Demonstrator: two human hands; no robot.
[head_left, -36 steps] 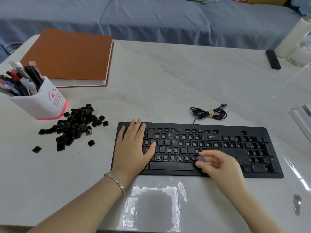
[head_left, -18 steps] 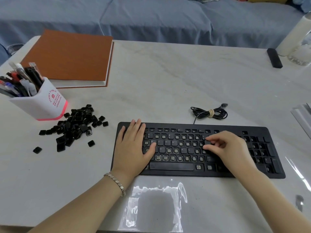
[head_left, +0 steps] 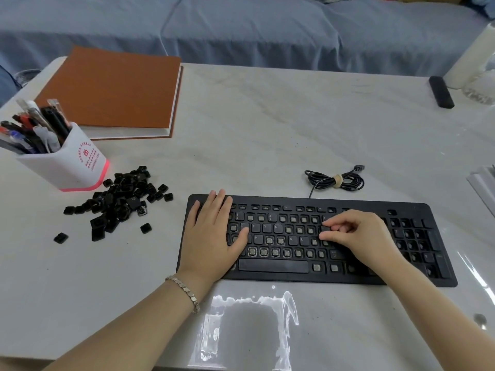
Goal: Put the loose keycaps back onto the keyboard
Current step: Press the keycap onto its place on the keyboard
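Right grip (head_left: 359,234) in a fingertip pinch on a keycap (head_left: 325,228) against the keyboard (head_left: 294,276); left grip (head_left: 211,236) flat, fingers straight.

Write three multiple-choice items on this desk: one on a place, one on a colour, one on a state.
1. The pile of loose keycaps lies:
A. left of the keyboard, near the pen holder
B. behind the keyboard
C. right of the keyboard

2. The notebook has a cover that is:
A. blue
B. orange-brown
C. green

3. The left hand:
A. grips a pen
B. lifts a keycap
C. rests flat on the keyboard

Answers:
1 A, the pile sits between the pen holder and the keyboard's left end.
2 B, the cover is plainly orange-brown.
3 C, its fingers lie straight over the left keys.
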